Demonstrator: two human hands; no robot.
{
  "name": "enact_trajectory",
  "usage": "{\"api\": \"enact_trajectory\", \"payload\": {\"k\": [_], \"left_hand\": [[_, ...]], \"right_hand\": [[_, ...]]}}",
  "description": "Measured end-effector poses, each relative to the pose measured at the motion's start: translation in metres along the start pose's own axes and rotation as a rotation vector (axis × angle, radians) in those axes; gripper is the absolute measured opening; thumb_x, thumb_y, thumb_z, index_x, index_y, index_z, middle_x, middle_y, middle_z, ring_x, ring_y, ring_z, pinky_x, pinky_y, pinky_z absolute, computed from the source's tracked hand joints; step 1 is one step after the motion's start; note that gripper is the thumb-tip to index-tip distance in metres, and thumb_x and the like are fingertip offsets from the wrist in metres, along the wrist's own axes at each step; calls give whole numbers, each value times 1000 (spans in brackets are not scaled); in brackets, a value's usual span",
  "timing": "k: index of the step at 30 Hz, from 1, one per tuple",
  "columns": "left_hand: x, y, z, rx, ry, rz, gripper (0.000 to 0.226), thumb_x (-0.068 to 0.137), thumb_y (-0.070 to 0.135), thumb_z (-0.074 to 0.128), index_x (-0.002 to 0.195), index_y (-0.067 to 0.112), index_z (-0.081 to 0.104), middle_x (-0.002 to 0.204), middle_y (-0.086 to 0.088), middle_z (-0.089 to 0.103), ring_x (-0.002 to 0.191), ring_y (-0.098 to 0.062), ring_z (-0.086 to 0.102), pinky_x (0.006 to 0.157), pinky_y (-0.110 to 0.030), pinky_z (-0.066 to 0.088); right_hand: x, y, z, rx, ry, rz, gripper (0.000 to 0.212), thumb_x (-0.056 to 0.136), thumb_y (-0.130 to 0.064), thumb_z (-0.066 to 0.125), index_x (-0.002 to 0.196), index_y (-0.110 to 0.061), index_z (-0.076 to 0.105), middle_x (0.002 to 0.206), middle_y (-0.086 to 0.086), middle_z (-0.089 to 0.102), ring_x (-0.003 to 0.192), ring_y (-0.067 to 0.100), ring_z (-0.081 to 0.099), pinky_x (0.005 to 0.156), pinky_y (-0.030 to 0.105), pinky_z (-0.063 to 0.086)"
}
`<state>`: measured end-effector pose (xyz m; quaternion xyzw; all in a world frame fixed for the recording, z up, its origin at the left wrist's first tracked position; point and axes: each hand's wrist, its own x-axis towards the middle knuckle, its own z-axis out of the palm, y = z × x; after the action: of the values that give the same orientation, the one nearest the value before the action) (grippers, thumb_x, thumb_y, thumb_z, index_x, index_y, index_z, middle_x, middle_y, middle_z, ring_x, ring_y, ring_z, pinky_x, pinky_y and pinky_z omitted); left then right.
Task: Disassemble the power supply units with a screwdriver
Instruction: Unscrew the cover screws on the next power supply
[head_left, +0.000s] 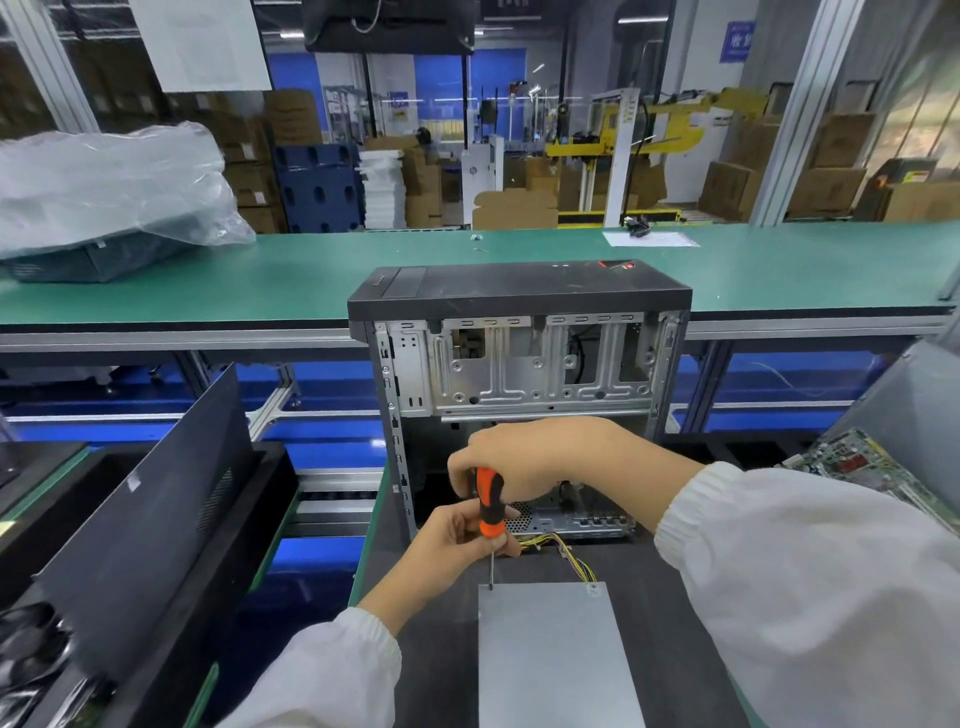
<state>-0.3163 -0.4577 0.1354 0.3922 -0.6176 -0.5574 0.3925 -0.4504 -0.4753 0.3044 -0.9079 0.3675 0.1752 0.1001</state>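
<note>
Screwdriver (489, 506) upright, tip down on power supply (556, 649) corner, right hand (524, 462) and left hand (457, 540) both gripping it, dark tabletop (660, 597), warehouse behind

My screwdriver (490, 503) handle is orange and black. The power supply (558, 654) is plain grey, its wires (566, 556) yellow. My sleeves (810, 587) are white.

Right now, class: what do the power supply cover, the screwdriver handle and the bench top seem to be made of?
Power supply cover: probably sheet metal, a matte, flat, even grey.
Screwdriver handle, held by both hands: likely plastic or rubber, orange with black moulded sections.
Bench top: looks like a green rubbery mat, smooth with a dull sheen.
</note>
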Motion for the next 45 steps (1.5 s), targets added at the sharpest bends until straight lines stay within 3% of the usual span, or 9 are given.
{"api": "enact_trajectory", "payload": {"k": [5, 8, 16, 23, 26, 34, 38, 41, 45], "left_hand": [[0, -1, 0, 14, 10, -6, 24, 95, 4, 59, 118, 9, 62, 97, -11, 75, 98, -22, 71, 85, -22, 53], [1, -1, 0, 37, -2, -14, 21, 95, 7, 59, 115, 13, 64, 97, -7, 76, 98, -20, 71, 85, -21, 53], [1, -4, 0, 27, 6, -3, 20, 95, 7, 59, 114, 9, 64, 93, -9, 76, 97, -22, 71, 89, -26, 53], [-2, -1, -1, 19, -3, 8, 19, 96, 7, 58, 115, 9, 62, 93, -12, 75, 96, -23, 71, 87, -25, 52], [-1, 0, -1, 35, -23, -13, 17, 96, 9, 59, 112, 10, 64, 93, -11, 76, 96, -22, 71, 85, -23, 52], [3, 0, 2, 44, -14, -22, 18, 96, 5, 58, 112, 9, 64, 87, -9, 74, 94, -23, 71, 89, -28, 54], [2, -3, 2, 103, -24, 1, 18, 97, 7, 55, 113, 15, 62, 86, -3, 75, 95, -19, 71, 96, -31, 53], [2, -2, 2, 76, -22, -11, 19, 98, 9, 55, 113, 17, 62, 90, -7, 75, 96, -19, 71, 89, -23, 52], [2, -3, 4, 80, -29, -31, 18, 98, 10, 55, 113, 17, 62, 89, -7, 75, 96, -17, 71, 91, -21, 51]], "right_hand": [[0, -9, 6, -47, 121, 326, 64, 88, -69, 39, 114, -11, 52, 92, 6, 52, 85, 25, 54, 66, 35, 42], [5, -13, 10, -178, 160, 328, 55, 96, -60, 31, 92, -8, 51, 81, 4, 49, 77, 22, 51, 64, 33, 38], [1, -10, 2, -70, 20, 24, 30, 88, -1, 54, 115, -13, 51, 108, 8, 50, 92, 23, 49, 63, 28, 35], [5, -21, 5, -144, 181, 322, 62, 90, -66, 39, 111, -10, 52, 98, 9, 54, 86, 26, 55, 64, 33, 40], [10, -24, 7, -267, 196, 359, 53, 97, -59, 30, 94, -10, 53, 87, 7, 51, 77, 23, 49, 64, 33, 39], [5, -7, 1, -102, 34, 43, 34, 90, -7, 56, 121, -19, 51, 106, 3, 42, 84, 20, 46, 58, 26, 34], [7, -14, 9, -145, 50, 177, 60, 89, -45, 60, 141, -30, 34, 113, 4, 41, 93, 25, 53, 64, 31, 41], [11, -18, 11, -259, 182, 360, 64, 89, -69, 35, 91, -8, 53, 83, 5, 49, 78, 24, 54, 56, 31, 37], [12, -19, 10, -279, 165, 308, 48, 99, -51, 33, 103, -9, 55, 90, 5, 52, 81, 25, 52, 63, 33, 37]]}}
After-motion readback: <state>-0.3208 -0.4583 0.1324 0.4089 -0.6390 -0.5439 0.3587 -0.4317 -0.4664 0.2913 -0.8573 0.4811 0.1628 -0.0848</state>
